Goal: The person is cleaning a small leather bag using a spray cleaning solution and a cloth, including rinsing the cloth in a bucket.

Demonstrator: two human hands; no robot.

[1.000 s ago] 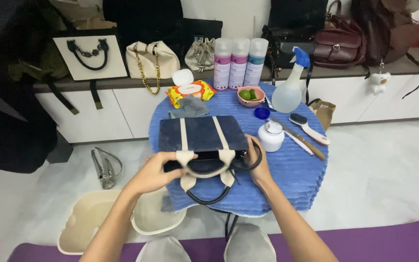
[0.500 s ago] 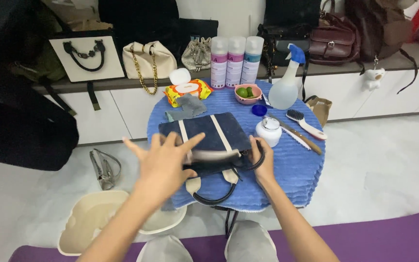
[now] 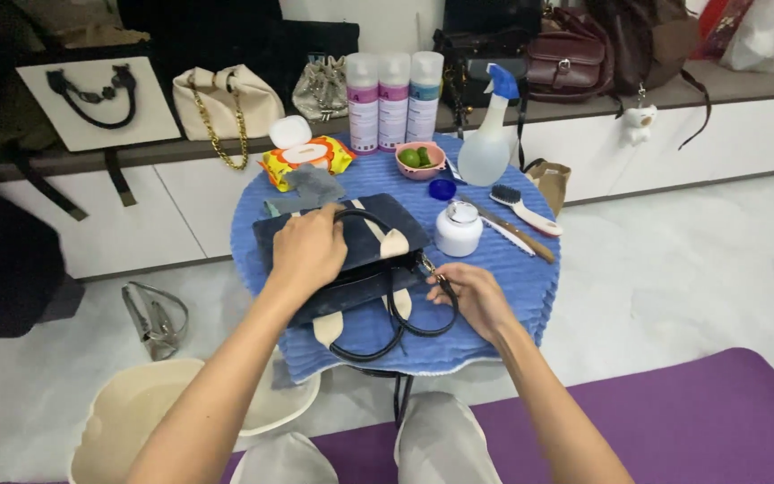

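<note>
Navy handbag (image 3: 351,260) lies flat mid blue-covered table (image 3: 512,269), left hand (image 3: 308,251) pressed open-palmed on top, right hand (image 3: 469,296) fingers pinched on strap clasp (image 3: 429,267); brush (image 3: 520,204), white jar (image 3: 458,228), spray bottle (image 3: 487,143) untouched—looks like prep only, cleaning itself still ahead.

Navy handbag (image 3: 351,260) with cream straps, ribbed blue table cover (image 3: 503,269), purple mat (image 3: 674,421), seemingly green fruit (image 3: 416,158).
</note>
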